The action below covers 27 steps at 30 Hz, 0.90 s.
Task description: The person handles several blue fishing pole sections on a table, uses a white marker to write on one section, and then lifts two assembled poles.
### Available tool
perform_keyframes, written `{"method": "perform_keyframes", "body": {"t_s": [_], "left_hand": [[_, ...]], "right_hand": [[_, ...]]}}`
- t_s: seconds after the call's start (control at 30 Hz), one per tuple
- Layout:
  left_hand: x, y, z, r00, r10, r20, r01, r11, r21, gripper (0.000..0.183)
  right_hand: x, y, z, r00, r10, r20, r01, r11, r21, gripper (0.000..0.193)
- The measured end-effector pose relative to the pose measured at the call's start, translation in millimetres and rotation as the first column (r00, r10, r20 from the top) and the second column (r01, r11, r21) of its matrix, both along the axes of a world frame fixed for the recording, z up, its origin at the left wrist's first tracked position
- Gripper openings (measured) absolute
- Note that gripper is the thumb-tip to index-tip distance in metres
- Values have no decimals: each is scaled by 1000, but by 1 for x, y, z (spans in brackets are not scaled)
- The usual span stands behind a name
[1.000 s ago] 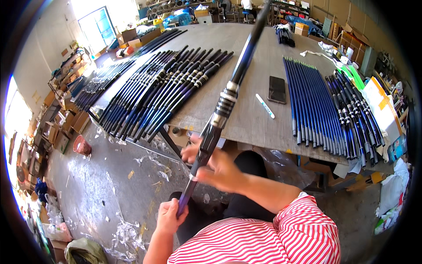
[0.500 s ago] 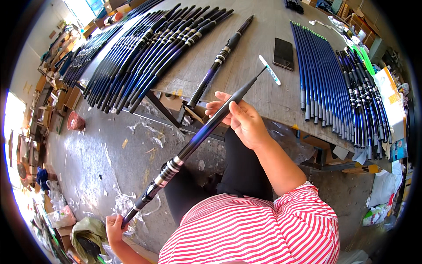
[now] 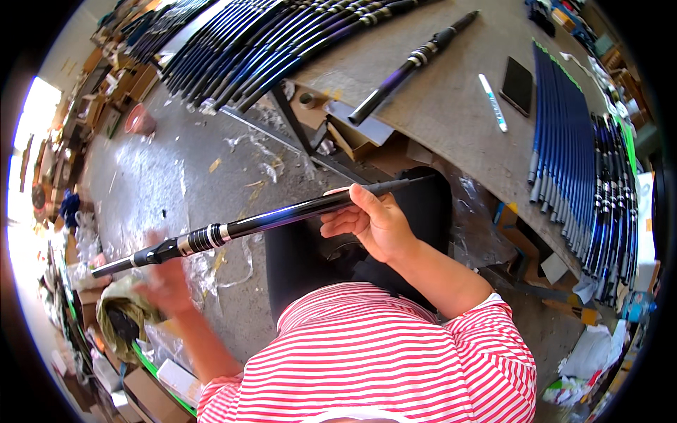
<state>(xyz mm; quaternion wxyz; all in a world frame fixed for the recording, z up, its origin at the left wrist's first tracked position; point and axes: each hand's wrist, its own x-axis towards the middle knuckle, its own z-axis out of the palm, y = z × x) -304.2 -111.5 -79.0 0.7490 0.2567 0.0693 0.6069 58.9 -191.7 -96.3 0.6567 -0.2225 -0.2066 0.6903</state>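
A collapsed telescopic fishing rod, dark with a blue-purple sheen and silver rings around its reel seat, lies nearly level across my lap. My right hand grips it near its right end, thumb on top and fingers beneath. Below the reel seat, at the rod's left part, my left hand is smeared by motion; its fingers cannot be made out, nor whether it touches the rod. A similar rod rests on the table ahead.
Many dark rods lie in rows at the table's far left. Blue rod sections and ringed rods line its right side. Between them are a phone and a white marker. Plastic scraps litter the floor.
The rod has swung from a steep slant to nearly level, its right end dropping toward my lap. My left hand has left the rod's butt end and moved up. The view has shifted left.
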Motion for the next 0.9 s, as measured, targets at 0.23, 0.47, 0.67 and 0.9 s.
{"method": "perform_keyframes", "body": {"t_s": [0.23, 0.47, 0.67, 0.9], "left_hand": [[191, -12, -23, 813, -16, -582, 351, 810, 469, 38], [179, -33, -22, 857, -24, -515, 182, 948, 259, 14], [152, -40, -18, 872, -23, -489, 97, 987, 126, 10], [153, -49, -20, 807, -136, -575, 174, 985, 11, 10]], "right_hand": [[-51, -7, 5, 1000, 10, -29, -12, 999, -47, 36], [-31, -12, -17, 865, 299, 404, -352, 934, 62, 39], [18, -20, -17, 940, -49, 339, 11, 994, 111, 91], [-5, -18, 17, 772, 104, 627, -157, 987, 29, 40]]}}
